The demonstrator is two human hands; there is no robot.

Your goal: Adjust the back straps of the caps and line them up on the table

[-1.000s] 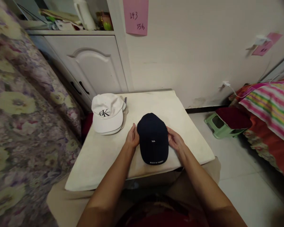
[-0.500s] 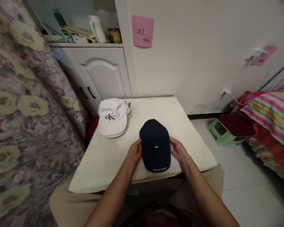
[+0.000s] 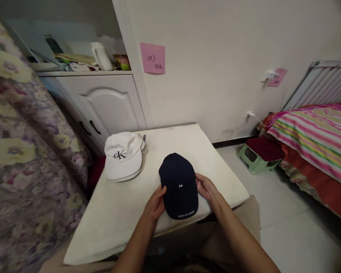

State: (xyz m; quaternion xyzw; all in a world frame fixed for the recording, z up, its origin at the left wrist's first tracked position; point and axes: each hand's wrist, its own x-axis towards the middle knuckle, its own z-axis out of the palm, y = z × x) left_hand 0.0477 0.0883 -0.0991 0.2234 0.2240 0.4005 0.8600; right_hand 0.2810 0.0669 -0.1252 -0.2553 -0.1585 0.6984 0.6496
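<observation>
A dark navy baseball cap (image 3: pixel 178 185) with a small white logo and white lettering along its brim is at the near side of the white table (image 3: pixel 213 163), its brim toward me. My left hand (image 3: pixel 156 203) grips its left edge, the thumb on top and the other fingers partly hidden beneath. On the opposite edge, my right hand (image 3: pixel 206 187) holds the cap with its fingers curled against the side. A white baseball cap (image 3: pixel 123 156) with black letters sits at the table's far left, apart from both hands. Something grey shows behind it.
Left of the table hangs a floral curtain (image 3: pixel 45 170). A white cabinet (image 3: pixel 110 102) and the wall stand behind. To the right are a green stool (image 3: pixel 251 163) with a dark red top and a bed with a striped cover (image 3: pixel 315 129).
The camera view has tilted up and turned right, so everything sits lower and further left. My left thumb has come over the navy cap's edge; both hands still hold it.
</observation>
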